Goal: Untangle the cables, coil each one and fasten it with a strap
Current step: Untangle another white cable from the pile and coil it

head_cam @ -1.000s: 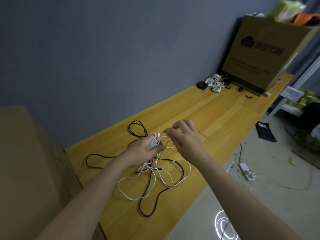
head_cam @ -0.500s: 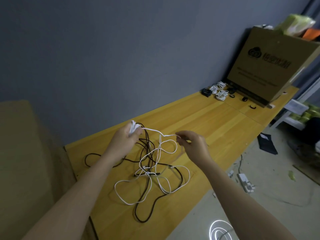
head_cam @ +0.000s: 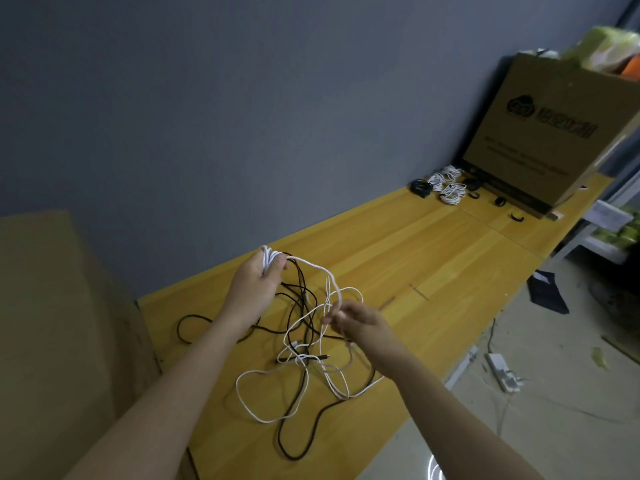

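A white cable [head_cam: 263,417] and a black cable [head_cam: 294,445] lie tangled on the yellow wooden table [head_cam: 433,258]. My left hand [head_cam: 258,282] is raised over the heap and grips a small bunch of white cable loops. From it one white strand runs down and right to my right hand [head_cam: 356,322], which pinches that strand low over the tangle. The rest of the white cable trails in loose loops on the table, crossed by the black one.
Several coiled white and black cables [head_cam: 446,188] and loose black straps [head_cam: 516,218] lie at the table's far end by a large cardboard box [head_cam: 554,133]. Another cardboard box [head_cam: 52,323] stands at my left. A power strip [head_cam: 502,372] lies on the floor.
My left hand rose and moved left with the white loops. My right hand slid down the strand toward the tangle, paying out more white cable between the hands.
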Demonstrator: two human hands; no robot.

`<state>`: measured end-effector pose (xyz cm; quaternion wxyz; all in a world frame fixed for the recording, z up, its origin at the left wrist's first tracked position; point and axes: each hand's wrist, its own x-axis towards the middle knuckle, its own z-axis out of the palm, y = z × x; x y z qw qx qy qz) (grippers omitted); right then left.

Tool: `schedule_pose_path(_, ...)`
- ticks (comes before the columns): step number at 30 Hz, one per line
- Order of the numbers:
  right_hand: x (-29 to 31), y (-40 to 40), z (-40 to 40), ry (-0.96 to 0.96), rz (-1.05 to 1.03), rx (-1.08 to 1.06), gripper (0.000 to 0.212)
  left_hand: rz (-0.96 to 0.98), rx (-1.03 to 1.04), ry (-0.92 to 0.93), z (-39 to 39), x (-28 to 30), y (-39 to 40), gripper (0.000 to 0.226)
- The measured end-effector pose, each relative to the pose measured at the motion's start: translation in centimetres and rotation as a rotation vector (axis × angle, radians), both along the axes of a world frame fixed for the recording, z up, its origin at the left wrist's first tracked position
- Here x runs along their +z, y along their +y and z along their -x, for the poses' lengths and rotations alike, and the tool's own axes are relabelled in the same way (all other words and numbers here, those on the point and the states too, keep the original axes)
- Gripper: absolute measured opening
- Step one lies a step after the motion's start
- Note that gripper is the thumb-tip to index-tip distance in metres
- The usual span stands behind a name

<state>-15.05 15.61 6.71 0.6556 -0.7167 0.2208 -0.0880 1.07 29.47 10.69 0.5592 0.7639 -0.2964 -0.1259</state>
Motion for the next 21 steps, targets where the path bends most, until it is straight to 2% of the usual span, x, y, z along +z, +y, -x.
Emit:
schedule_pose_path(2, 0.5, -0.9, 0.1, -0.051, -0.105, -0.168, 0.023, -0.041, -0.049, 0.019, -0.4, -0.1, 0.2, 0.026)
schedule_pose_path(6, 4.8, -2.9, -2.6, -0.103, -0.006, -0.599, 0.028, -0.156, -0.289, 0.090, 0.1, 0.0, 0.1, 0.029)
schedule_pose_path(9, 9.1, -3.9, -5.8, -0.167, 0.101, -0.713, 0.026, -0.124, -0.429, 0.189, 1.4, 1.0, -0.7, 0.033)
schedule_pose_path(10, 10.6, -3.9, -6.7, -0.233, 0.223, -0.720, 0.030, -0.083, -0.451, 0.221, 1.8, 1.3, -0.9, 0.033)
schedule_pose_path(11, 12.0, -3.8, -7.3, -0.310, 0.440, -0.705, 0.036, -0.047, -0.466, 0.240, 2.1, 1.5, -1.1, 0.032)
schedule_pose_path(13, 13.5, -3.4, -8.0, -0.390, 0.985, -0.644, 0.045, -0.015, -0.496, 0.264, 2.4, 1.6, -1.1, 0.032)
schedule_pose_path(14, 13.3, -3.6, -8.2, -0.409, 1.186, -0.625, 0.044, -0.013, -0.509, 0.288, 2.5, 1.5, -1.0, 0.033)
schedule_pose_path(15, 12.7, -3.8, -8.2, -0.406, 1.228, -0.594, 0.040, -0.011, -0.522, 0.325, 2.5, 1.5, -0.9, 0.033)
schedule_pose_path(17, 10.2, -4.1, -7.6, -0.302, 1.045, -0.504, 0.028, 0.044, -0.525, 0.439, 2.3, 1.6, -0.8, 0.032)
schedule_pose_path(20, 4.4, -4.5, -6.4, 0.137, 0.846, -0.288, 0.027, 0.186, -0.509, 0.548, 2.0, 1.9, -0.7, 0.032)
schedule_pose_path(21, 2.6, -4.3, -5.7, 0.231, 0.801, -0.224, 0.029, 0.228, -0.502, 0.563, 1.9, 2.0, -0.7, 0.032)
